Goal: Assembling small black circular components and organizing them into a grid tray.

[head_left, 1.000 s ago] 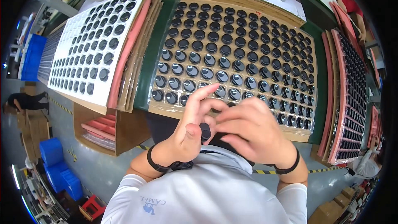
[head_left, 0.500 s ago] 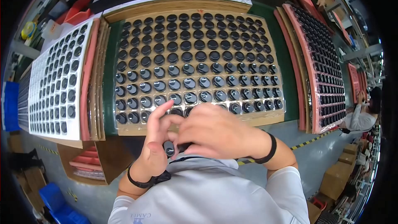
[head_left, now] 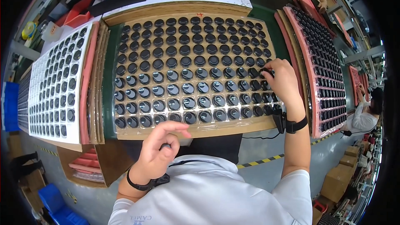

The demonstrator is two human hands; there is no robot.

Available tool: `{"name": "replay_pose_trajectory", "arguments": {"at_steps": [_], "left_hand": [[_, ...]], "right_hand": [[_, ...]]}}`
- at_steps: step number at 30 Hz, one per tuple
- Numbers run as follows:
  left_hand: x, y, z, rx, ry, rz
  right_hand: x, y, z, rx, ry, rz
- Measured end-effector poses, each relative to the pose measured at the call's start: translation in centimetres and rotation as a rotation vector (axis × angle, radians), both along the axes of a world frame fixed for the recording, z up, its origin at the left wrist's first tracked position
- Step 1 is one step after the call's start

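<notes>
Head view, looking down: right hand (head_left: 283, 81) stretched out to the right side of the middle tray (head_left: 109, 100), fingertips pinched on a small black cap (head_left: 266, 72) right at its slot in the grid of round black caps. Left hand (head_left: 156, 152) back near the chest, below the tray's front edge, fingers curled around a small dark piece (head_left: 166, 146), index finger poking forward. White tray (head_left: 50, 83) of caps off to the left, pink-edged tray (head_left: 321, 62) on the right.
</notes>
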State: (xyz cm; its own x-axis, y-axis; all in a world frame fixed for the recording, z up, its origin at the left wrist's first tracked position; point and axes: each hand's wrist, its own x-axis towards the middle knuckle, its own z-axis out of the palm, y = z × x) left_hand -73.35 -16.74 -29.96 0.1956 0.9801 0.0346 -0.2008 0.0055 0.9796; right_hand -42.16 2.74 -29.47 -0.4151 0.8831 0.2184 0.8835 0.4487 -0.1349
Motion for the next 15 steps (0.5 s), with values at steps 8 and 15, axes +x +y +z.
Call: {"name": "replay_pose_trajectory", "arguments": {"at_steps": [8,15], "left_hand": [[0.4,0.0,0.1,0.014,0.062,0.051],[0.8,0.2,0.5,-0.016,0.032,0.054]], "right_hand": [[-3.6,-4.0,3.2,0.072,0.291,0.233],[-10.7,-9.9,3.3,-0.1,0.513,0.77]]}}
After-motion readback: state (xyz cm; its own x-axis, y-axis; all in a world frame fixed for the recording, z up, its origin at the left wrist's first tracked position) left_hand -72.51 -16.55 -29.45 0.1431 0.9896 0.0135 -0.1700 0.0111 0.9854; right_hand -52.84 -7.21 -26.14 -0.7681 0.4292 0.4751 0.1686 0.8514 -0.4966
